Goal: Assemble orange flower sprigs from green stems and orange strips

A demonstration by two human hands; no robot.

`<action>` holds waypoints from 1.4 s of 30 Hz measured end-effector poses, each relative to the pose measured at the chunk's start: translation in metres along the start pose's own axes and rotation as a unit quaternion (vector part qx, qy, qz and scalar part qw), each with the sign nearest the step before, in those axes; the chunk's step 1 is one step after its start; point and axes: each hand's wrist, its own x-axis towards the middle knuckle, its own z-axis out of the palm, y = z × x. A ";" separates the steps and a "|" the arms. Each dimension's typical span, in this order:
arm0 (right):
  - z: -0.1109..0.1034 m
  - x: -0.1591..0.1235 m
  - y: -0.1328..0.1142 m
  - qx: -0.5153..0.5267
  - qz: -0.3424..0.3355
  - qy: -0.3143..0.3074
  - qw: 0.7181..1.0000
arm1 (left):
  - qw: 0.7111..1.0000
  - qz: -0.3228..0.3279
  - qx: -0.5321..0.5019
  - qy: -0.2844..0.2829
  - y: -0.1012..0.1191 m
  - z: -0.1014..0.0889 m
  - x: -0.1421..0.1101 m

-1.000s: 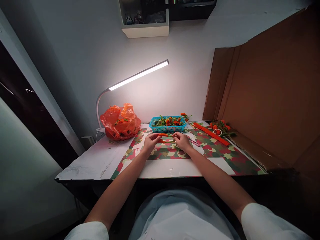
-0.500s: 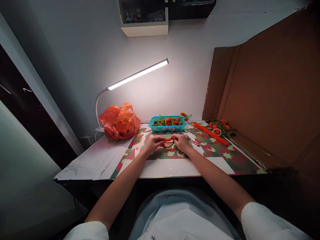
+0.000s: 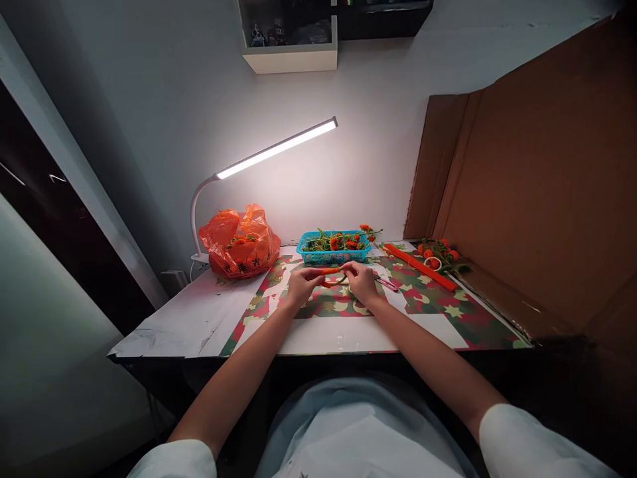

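Between my two hands, just above the patterned table top, stretches an orange pipe cleaner (image 3: 330, 271) with a ridged, fuzzy look. My left hand (image 3: 302, 284) pinches its left end between thumb and fingers. At the other end, the fingertips of my right hand (image 3: 361, 281) close on it. Below it curves a green stem (image 3: 340, 281) with an orange bit at its left end; which fingers hold the stem, I cannot tell. Pink-handled scissors (image 3: 386, 283) lie just right of my right hand, partly hidden by it.
Behind my hands stands a blue basket (image 3: 334, 256) of orange flowers with green stems. An orange plastic bag (image 3: 239, 245) sits at left beside a lit lamp (image 3: 279, 147). A bundle of orange strips (image 3: 421, 267) and more flowers (image 3: 438, 252) lie right, near a cardboard panel (image 3: 537, 179).
Both hands have risen slightly, and the orange pipe cleaner is higher and more level between them. The view has shifted a little; the things around are unmoved.
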 end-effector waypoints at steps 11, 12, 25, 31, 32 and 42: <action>-0.001 -0.001 -0.003 -0.015 -0.057 -0.010 0.998 | 0.995 0.050 0.075 -0.035 0.002 0.000 -0.004; -0.001 -0.002 -0.002 -0.011 -0.054 -0.011 0.998 | 0.996 0.049 0.073 -0.035 0.003 0.000 -0.004; 0.003 -0.001 0.001 -0.028 0.028 0.015 0.999 | 1.000 0.018 0.006 0.016 0.009 0.002 -0.003; 0.000 -0.003 0.001 -0.067 -0.048 -0.006 0.997 | 0.998 0.046 0.044 -0.021 0.007 0.001 -0.005; 0.000 -0.003 0.001 -0.066 -0.055 -0.009 0.996 | 0.997 0.051 0.054 -0.027 0.007 0.001 -0.005; 0.001 0.002 0.003 -0.012 0.026 0.022 0.999 | 0.999 0.025 0.024 0.011 0.009 0.003 -0.003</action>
